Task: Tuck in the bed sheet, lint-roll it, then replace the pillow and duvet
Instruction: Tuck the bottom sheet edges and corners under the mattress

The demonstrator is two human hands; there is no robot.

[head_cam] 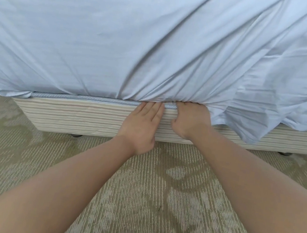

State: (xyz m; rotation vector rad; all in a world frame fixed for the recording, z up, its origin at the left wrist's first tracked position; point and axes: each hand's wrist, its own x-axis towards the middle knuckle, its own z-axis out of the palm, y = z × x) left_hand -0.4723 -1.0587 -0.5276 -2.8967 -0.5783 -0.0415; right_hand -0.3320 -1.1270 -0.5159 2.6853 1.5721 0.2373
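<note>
Head view. Your left hand (141, 126) lies flat against the striped fabric bed base (81, 117), fingers straight and close together, their tips reaching under the edge of the pale blue, smooth cotton bed sheet (120, 38) at the corded mattress seam (99, 100). Your right hand (190, 121) sits just beside it, fingers curled into a gathered bunch of the sheet; the fingertips are hidden in the folds. Left of your hands the sheet is tucked and taut; to the right it hangs loose in deep creases over the base. Below lies a ribbed beige patterned carpet (136, 203).
</note>
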